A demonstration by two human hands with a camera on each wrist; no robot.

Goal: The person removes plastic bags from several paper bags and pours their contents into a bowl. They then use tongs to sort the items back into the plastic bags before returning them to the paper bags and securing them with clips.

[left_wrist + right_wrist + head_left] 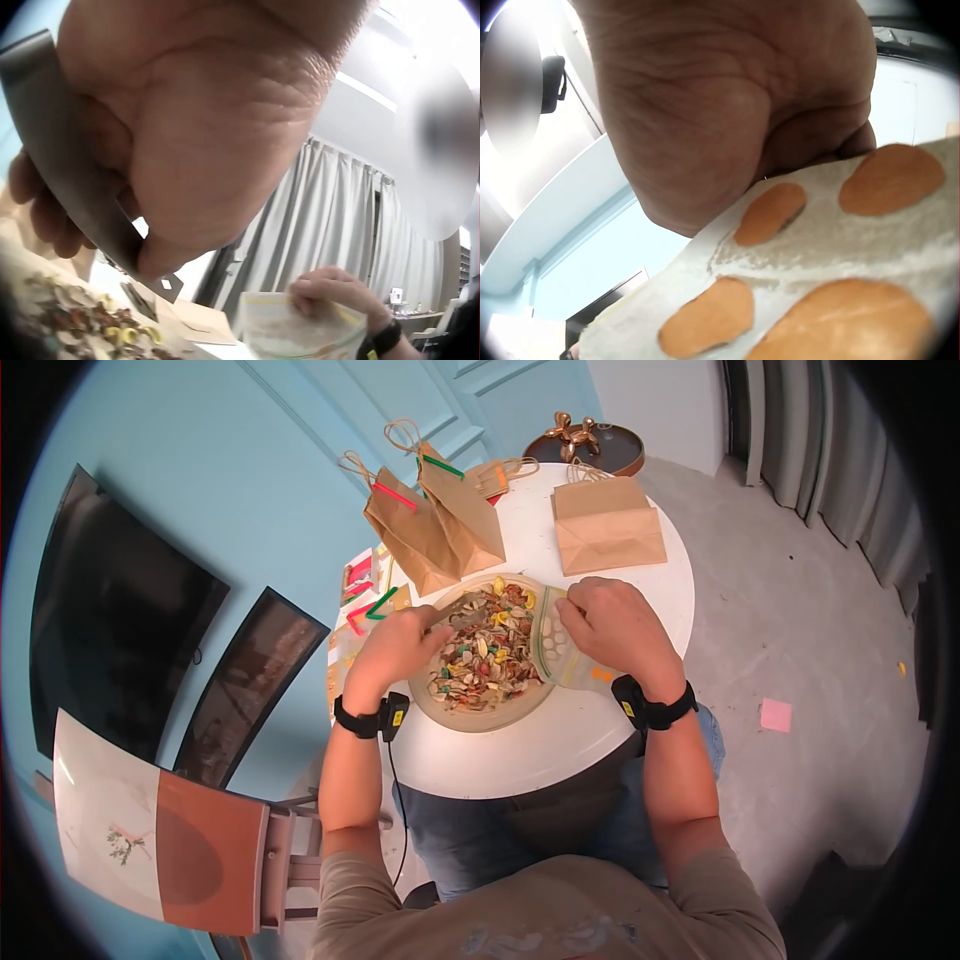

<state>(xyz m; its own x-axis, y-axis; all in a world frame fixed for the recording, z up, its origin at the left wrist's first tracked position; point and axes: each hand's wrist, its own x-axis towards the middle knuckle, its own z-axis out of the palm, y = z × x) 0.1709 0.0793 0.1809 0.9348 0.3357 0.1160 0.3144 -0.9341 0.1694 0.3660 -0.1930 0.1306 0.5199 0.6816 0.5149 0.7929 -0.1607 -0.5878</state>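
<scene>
In the head view, a wide, shallow bowl (480, 722) holds a mix of dried, multicoloured pieces (485, 660). The left hand (395, 648) is over its left side, fingers curled round a metal utensil (462, 610), whose curved grey strip (71, 150) crosses the palm in the left wrist view. At the bowl's right edge, the right hand (622, 622) pinches the top of a clear zip bag (560, 645). Orange, slice-like shapes show on the bag (817, 247) in the right wrist view, below the right hand (720, 112); whether they are printed or inside, I cannot tell.
Brown paper bags (430, 530) stand at the back left of the round white table (520, 770); another paper bag (608, 530) lies at the back right. Red and green strips (380, 603) are left of the bowl. A balloon-dog figure (577, 435) stands on a stool behind.
</scene>
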